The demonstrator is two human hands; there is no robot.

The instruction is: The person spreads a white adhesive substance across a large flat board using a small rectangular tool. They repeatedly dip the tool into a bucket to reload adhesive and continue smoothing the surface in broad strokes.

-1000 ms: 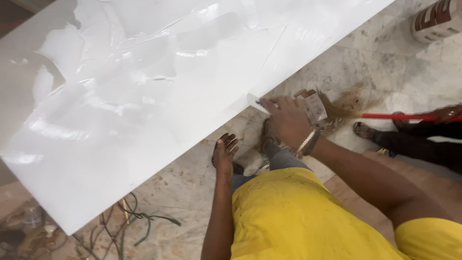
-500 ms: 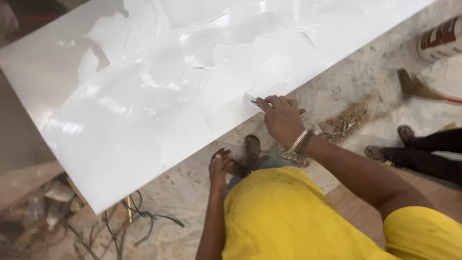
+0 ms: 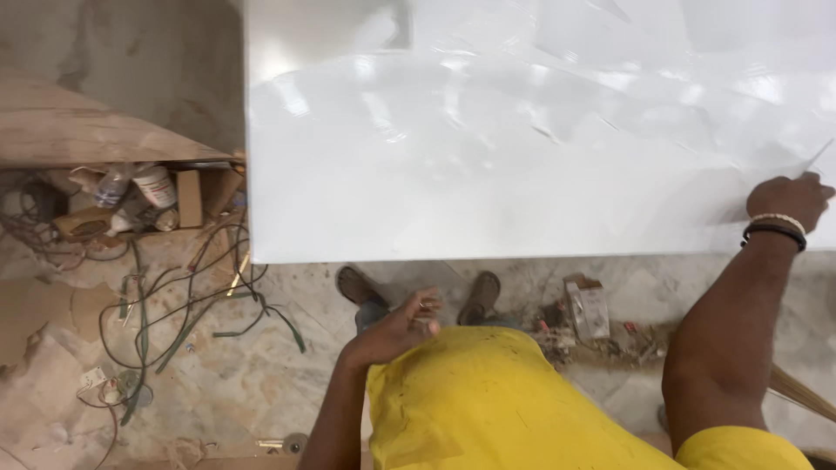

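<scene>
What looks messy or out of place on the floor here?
Tangled cables sprawl loose across the stone floor at left, beside scattered bottles and a small box. A pile of swept debris lies below the white panel.

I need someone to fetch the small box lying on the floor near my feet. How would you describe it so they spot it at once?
Start at the big white panel and follow its near edge down to the marble floor. Right of the two shoes, the small box lies among brown debris, the only boxy, pale thing in that litter.
</scene>
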